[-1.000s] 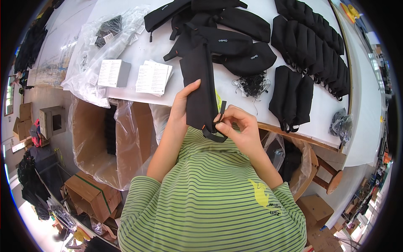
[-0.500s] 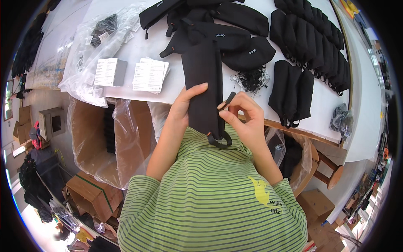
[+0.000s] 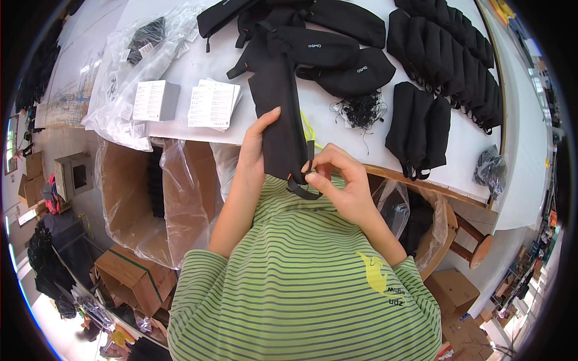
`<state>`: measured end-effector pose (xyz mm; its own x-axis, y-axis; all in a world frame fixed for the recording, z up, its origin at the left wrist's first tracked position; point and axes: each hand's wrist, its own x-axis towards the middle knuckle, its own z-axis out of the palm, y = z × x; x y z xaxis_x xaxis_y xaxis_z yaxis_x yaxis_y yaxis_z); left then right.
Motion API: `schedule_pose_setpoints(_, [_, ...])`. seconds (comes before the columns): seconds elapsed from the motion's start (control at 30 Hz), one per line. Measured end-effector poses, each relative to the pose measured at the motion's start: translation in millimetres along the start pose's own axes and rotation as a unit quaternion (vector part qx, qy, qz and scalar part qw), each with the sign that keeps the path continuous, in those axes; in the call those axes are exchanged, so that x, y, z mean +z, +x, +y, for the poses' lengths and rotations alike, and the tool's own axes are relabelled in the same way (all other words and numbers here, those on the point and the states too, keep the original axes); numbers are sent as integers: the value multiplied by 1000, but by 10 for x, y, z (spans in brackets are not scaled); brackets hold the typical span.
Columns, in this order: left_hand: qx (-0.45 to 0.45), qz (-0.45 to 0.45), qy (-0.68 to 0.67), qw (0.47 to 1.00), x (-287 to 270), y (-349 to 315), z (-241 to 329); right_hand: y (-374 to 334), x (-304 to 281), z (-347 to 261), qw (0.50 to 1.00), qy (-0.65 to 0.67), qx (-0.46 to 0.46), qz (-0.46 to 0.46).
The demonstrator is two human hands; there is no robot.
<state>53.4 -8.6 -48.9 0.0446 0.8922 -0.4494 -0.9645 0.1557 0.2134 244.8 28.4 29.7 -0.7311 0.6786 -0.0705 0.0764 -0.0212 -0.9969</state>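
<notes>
My left hand (image 3: 256, 144) grips a long black fabric pouch (image 3: 278, 135) by its left side, thumb lying on top. The pouch is held at the table's front edge, its lower end close to my shirt. My right hand (image 3: 348, 183) is closed in a pinch on a black zipper pull (image 3: 310, 150) at the pouch's right edge, low down. Just below those fingertips a black strap loop (image 3: 304, 192) hangs from the pouch's end, beside a small orange tab. A thin yellow-green strip (image 3: 308, 129) shows along the pouch's right side.
More black pouches (image 3: 319, 45) lie piled beyond on the white table (image 3: 223, 135); others stand in rows (image 3: 445, 60) at right. Stacks of white printed cards (image 3: 214, 105), a clear plastic bag (image 3: 114, 102) and a black thread tangle (image 3: 361, 111) lie nearby. A plastic-lined carton (image 3: 129, 198) stands below left.
My right hand has moved down and left along the pouch's edge, nearer the strap-loop end. The pouch and my left hand have shifted slightly left and up. The yellow-green strip has come into view.
</notes>
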Motion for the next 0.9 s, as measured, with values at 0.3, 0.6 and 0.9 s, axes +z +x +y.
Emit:
schedule_pose_setpoints(0.3, [95, 78, 37, 992, 185, -47, -3, 8, -72, 80, 946, -199, -154, 204])
schedule_pose_setpoints(0.6, [180, 65, 95, 977, 553, -161, -280, 2, -3, 79, 893, -413, -77, 160])
schedule_pose_setpoints(0.9, [140, -104, 293, 940, 879, -167, -373, -147, -690, -7, 981, 15, -40, 190])
